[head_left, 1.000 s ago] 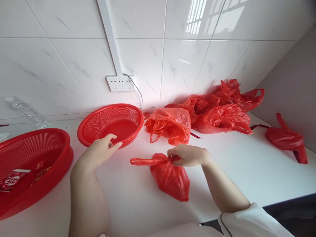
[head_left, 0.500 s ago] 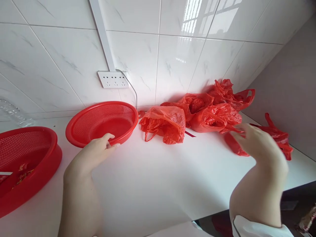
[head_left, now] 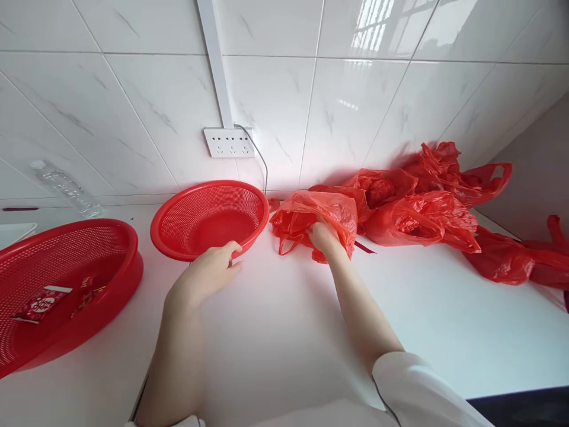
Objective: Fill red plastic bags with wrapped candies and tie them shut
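Observation:
At the near rim of an empty red plastic basket with perforated sides is my left hand. Its fingers lie over the rim and the thumb is below, gripping the edge. My right hand reaches into the mouth of a crumpled red plastic bag just right of that basket. The bag's film hides its fingers, so whether they hold anything does not show. Further right along the wall sit several more red plastic bags, bunched together.
A larger red basket at the left holds a few small snack packets. Behind it a clear plastic bottle leans by the wall. A socket panel with a cable is on the tiled wall. The white counter's front edge shows at lower right.
My right hand has moved left from the bags at the far right into the nearest bag. My left hand stays at the basket rim. The view has turned to the left.

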Demonstrator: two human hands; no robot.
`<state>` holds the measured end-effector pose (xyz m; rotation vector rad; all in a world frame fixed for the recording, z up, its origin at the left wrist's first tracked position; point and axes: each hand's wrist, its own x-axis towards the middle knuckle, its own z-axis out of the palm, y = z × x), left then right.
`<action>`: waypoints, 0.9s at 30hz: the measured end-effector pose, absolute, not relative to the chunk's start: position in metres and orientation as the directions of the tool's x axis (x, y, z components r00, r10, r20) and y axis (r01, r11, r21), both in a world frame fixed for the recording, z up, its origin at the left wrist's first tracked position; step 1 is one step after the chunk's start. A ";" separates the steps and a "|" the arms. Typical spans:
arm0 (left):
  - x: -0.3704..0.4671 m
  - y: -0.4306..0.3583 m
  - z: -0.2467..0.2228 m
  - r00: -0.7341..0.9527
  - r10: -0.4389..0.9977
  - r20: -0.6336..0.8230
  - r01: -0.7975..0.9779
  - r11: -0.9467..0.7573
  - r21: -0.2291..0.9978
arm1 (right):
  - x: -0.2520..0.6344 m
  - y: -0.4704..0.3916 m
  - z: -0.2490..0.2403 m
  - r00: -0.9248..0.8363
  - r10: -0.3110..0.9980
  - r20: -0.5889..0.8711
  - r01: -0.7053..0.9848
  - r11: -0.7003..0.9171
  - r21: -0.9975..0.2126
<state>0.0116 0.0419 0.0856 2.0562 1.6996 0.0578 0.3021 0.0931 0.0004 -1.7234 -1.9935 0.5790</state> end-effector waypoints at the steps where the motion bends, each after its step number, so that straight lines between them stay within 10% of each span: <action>1: 0.013 0.042 0.085 0.250 0.934 -0.257 0.909 -0.135 0.394 | 0.305 0.092 0.000 -0.090 0.993 0.074 0.805 0.116 -0.582; 7: 0.024 0.046 0.080 0.356 0.900 -0.252 0.851 -0.202 0.484 | 0.331 0.082 0.016 0.066 0.958 0.280 0.654 0.170 -0.737; 16: 0.052 0.045 0.080 0.386 0.922 0.033 0.630 -0.290 0.721 | 0.334 0.055 0.050 -0.082 0.974 0.211 -0.069 0.205 -0.976; 22: 0.074 0.040 0.077 0.413 0.911 -0.001 0.438 -0.197 0.877 | 0.306 0.039 0.066 -0.584 0.811 0.030 0.202 0.181 -0.963; 27: 0.074 0.045 0.059 0.240 0.966 0.092 0.619 -0.225 0.753 | 0.287 0.032 0.060 -0.478 0.873 0.098 0.162 0.197 -0.967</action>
